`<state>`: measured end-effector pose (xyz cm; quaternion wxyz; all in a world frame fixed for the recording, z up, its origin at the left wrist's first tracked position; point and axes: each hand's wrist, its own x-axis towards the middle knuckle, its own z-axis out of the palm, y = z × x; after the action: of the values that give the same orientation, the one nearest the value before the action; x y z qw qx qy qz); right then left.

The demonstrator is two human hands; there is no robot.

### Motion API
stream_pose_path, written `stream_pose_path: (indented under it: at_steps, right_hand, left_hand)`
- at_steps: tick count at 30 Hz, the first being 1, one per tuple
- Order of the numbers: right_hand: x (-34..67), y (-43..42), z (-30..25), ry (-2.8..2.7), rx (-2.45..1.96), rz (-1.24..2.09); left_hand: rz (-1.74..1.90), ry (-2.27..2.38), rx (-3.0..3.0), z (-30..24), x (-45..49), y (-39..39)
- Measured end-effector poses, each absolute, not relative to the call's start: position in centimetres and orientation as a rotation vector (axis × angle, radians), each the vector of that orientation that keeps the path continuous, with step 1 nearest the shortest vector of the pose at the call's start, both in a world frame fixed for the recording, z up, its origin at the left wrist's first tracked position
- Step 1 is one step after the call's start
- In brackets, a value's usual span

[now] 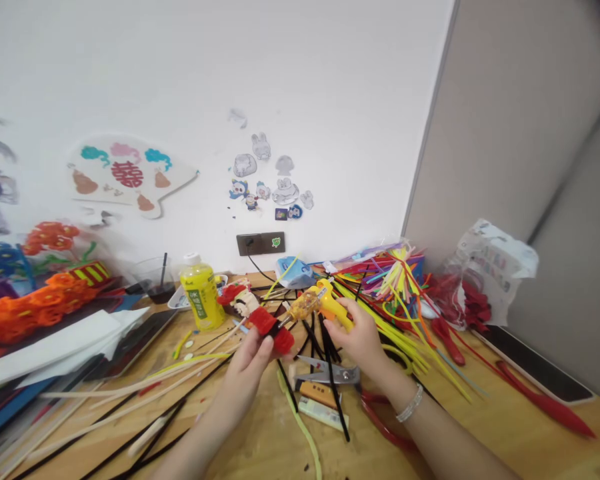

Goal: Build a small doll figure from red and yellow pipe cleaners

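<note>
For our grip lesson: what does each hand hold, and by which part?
The left hand holds a fuzzy figurine by its lower part; the right hand holds a glue gun by its handle.

Here was the left hand, thumb up and fingers closed in a grip, its bare forearm slanting in from the lower edge; across from it was the right hand, fingers curled round in a hold, set slightly higher; the right forearm angled inward too; the two hands faced each other, near but apart!
</note>
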<state>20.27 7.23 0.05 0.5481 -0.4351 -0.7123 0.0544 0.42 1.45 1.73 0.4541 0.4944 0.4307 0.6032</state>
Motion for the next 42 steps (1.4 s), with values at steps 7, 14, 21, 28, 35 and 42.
stream_pose_path:
  at_steps: [7,14,21,28,35,42]
  right_hand:
    - [20.25,7.37,-0.03,-1.707,-1.004,0.093]
    - [20.23,7.14,0.18,-1.721,-1.017,0.094]
    - [20.32,6.97,0.38,-1.725,-1.009,0.111]
    - [20.47,7.09,0.24,-1.727,-0.994,0.073]
    - [20.56,7.12,0.34,-1.734,-1.009,-0.001]
    - [20.74,7.05,0.57,-1.735,-0.987,-0.198]
  left_hand:
    - [1.492,1.033,1.184,2.05,0.50,1.17]
    - [1.473,1.050,1.226,2.02,0.39,1.11]
    - [1.485,1.066,1.232,1.71,0.22,1.11]
    - [1.491,1.022,1.212,1.59,0.29,1.17]
    - [1.497,1.037,1.246,1.89,0.35,1.01]
    - [1.514,1.133,1.211,2.03,0.44,1.18]
